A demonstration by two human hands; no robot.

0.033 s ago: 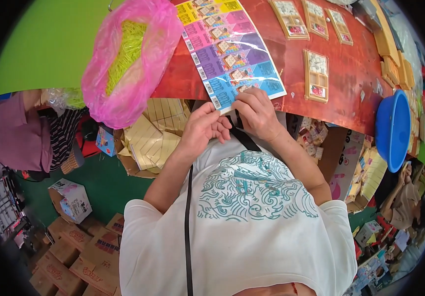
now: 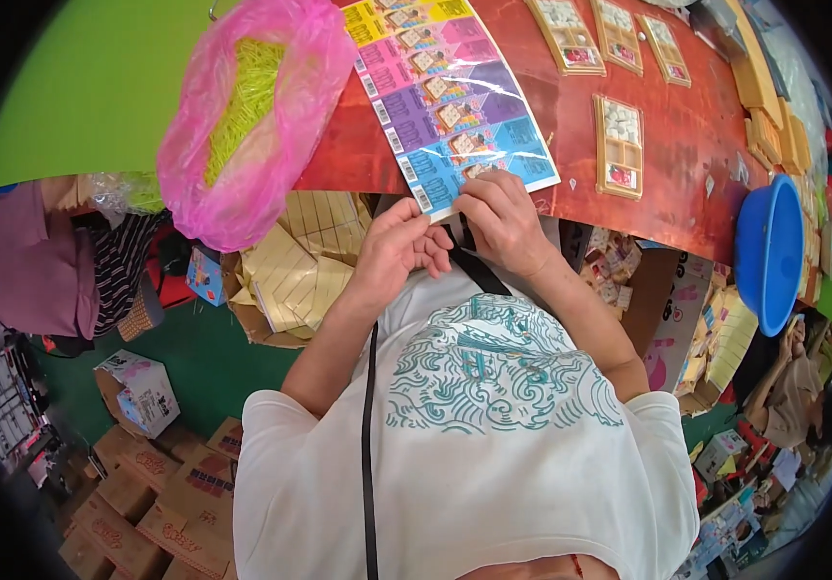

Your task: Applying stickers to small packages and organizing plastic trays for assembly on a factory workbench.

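A glossy label sheet point(image 2: 452, 101), printed in yellow, pink, purple and blue bands, lies at a slant on the red table, its lower end at the near edge. My left hand point(image 2: 398, 249) is at its lower left corner, thumb and forefinger closed on the corner, the other fingers loosely curled. Bent over the blue band near the lower edge, my right hand point(image 2: 503, 222) pinches the sheet; its fingertips are partly hidden. To the left a pink plastic bag point(image 2: 314, 106) gapes around many thin yellow-green sticks point(image 2: 244, 111).
Several small compartment trays point(image 2: 619, 147) with white pieces stand on the red table point(image 2: 672, 208) at the right. A blue basin point(image 2: 770, 256) is by its right edge. Below the table, an open carton point(image 2: 285, 275) holds yellowish folded pieces. Brown cartons point(image 2: 160, 507) are stacked at lower left.
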